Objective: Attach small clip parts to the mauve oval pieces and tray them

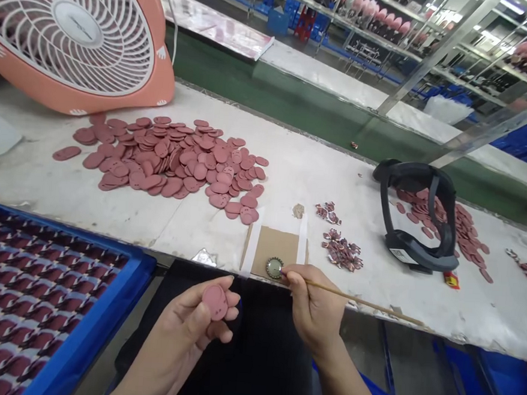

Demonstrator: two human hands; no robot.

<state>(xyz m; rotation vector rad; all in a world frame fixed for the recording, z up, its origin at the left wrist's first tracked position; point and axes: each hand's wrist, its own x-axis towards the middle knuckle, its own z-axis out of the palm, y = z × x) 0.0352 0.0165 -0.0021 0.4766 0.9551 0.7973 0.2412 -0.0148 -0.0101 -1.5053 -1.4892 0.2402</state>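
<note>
My left hand (191, 325) is closed on a small pink oval piece (215, 302), held between thumb and fingers below the table edge. My right hand (312, 306) pinches a thin wooden stick (364, 302); its tip touches a small round metal cap (274, 267) that sits on a brown card (275, 249) at the table's front edge. A large heap of the same pink oval pieces (176, 161) lies on the white table (301, 176) beyond my hands.
A pink fan (76, 34) stands at the back left. A blue tray (101, 324) of laid-out pink pieces is at the lower left. Small piles of scraps (341, 251) lie right of the card. A black headset (418, 217) rests over more pink pieces (468, 236).
</note>
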